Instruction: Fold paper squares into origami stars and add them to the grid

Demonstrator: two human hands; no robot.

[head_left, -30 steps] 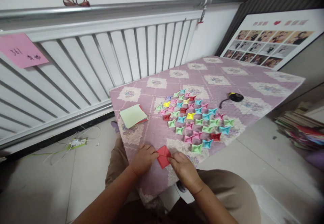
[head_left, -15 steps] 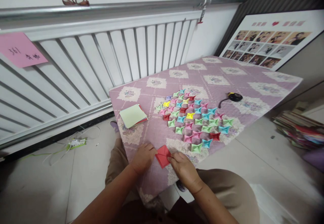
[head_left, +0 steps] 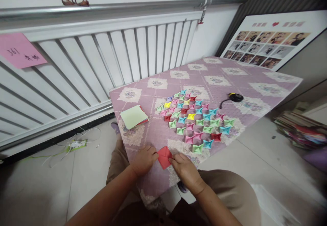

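Observation:
A red folded paper (head_left: 164, 158), roughly square with crease lines, lies on the tablecloth near the table's front corner. My left hand (head_left: 145, 158) pinches its left corner, fingers closed. At the right corner, my right hand (head_left: 183, 166) has thumb and fingertips closed on the same paper. Just beyond it spread rows of small folded paper boats (head_left: 191, 116) in green, pink, blue, yellow and red. To the far left of the boats sits a stack of square paper sheets (head_left: 134, 117), pale green on top with red edges below.
The table has a purple patterned cloth (head_left: 143, 112). A black-and-yellow tape measure (head_left: 236, 97) lies right of the boats. A radiator (head_left: 153, 49) runs along the wall behind. On the floor are a power strip (head_left: 77, 145) and stacked papers (head_left: 297, 125).
Both hands stay at the red paper's sides, with only slight finger movement. The whole view has shifted a little.

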